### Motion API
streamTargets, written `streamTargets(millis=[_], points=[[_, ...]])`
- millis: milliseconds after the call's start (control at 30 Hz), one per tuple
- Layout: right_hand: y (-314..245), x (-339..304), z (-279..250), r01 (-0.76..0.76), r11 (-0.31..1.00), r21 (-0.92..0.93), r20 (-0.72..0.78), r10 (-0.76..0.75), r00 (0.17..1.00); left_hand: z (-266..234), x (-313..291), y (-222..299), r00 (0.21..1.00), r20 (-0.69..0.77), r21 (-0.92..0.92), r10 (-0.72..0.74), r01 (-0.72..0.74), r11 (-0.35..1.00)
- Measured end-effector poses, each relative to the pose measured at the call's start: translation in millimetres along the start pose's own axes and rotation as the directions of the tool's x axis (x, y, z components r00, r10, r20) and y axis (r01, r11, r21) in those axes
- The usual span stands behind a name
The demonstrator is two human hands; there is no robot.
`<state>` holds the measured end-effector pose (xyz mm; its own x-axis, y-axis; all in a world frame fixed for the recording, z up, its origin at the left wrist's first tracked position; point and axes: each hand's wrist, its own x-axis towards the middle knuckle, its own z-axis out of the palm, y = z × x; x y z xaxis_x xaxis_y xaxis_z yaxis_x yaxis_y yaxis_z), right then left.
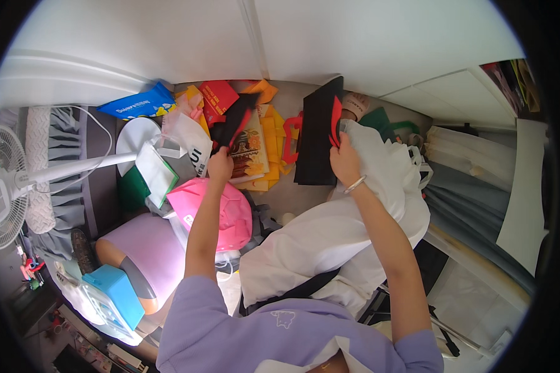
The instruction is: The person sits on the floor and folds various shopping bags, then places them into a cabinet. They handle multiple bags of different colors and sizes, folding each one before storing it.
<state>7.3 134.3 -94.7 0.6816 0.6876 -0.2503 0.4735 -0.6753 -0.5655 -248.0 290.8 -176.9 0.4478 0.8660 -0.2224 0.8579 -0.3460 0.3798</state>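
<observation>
Both arms reach forward, apart from each other. My left hand (221, 165) is closed on the near end of a black-and-red folded piece (235, 117), blurred at its far end; whether it is a bag cannot be made out. Fingers of my right hand (345, 163) grip the edge of a flat black folded piece with a red inner side (313, 140), which stands upright. Between the hands lie yellow-orange papers or bags (269, 142), a patterned flat item (247, 149) and a red piece with a handle-like opening (291, 142). A silver-coloured bracelet circles my right wrist.
Before me lies a large white cloth bundle (311, 248). Left of it are a pink bag (214, 211), a white fan (3, 183) and a light-blue box (119, 292). Blue (140, 105) and red (218, 98) bags lie against white panels (168, 43). Green bags (378, 121) sit right.
</observation>
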Motion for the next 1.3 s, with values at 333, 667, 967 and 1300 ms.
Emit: streamTargets(millis=[333, 667, 967, 1300], points=[[-112.0, -71.4, 14.8, 0.373, 0.723, 0.581, -0.207, -0.312, 0.927, -101.6, -72.7, 131.9, 0.974, -0.002, -0.517, 0.226, -0.194, 0.833], [-116.6, -100.7, -57.9, 0.240, 0.204, 0.949, -0.181, -0.269, 0.946, -182.7, -98.0, 197.3, 0.806, -0.189, -0.132, 0.560, -0.586, 0.799], [115.2, -136.0, -243.3, -0.055, -0.585, 0.809, -0.121, -0.257, 0.959, -186.5, -93.6, 367.4, -0.137, -0.002, 0.360, 0.991, -0.924, -0.127], [281.3, -210.4, -222.5, 0.041, -0.238, 0.970, 0.118, 0.617, 0.778, -60.9, -85.0, 459.8, -0.133, -0.013, -0.218, 0.991, -0.967, -0.132]])
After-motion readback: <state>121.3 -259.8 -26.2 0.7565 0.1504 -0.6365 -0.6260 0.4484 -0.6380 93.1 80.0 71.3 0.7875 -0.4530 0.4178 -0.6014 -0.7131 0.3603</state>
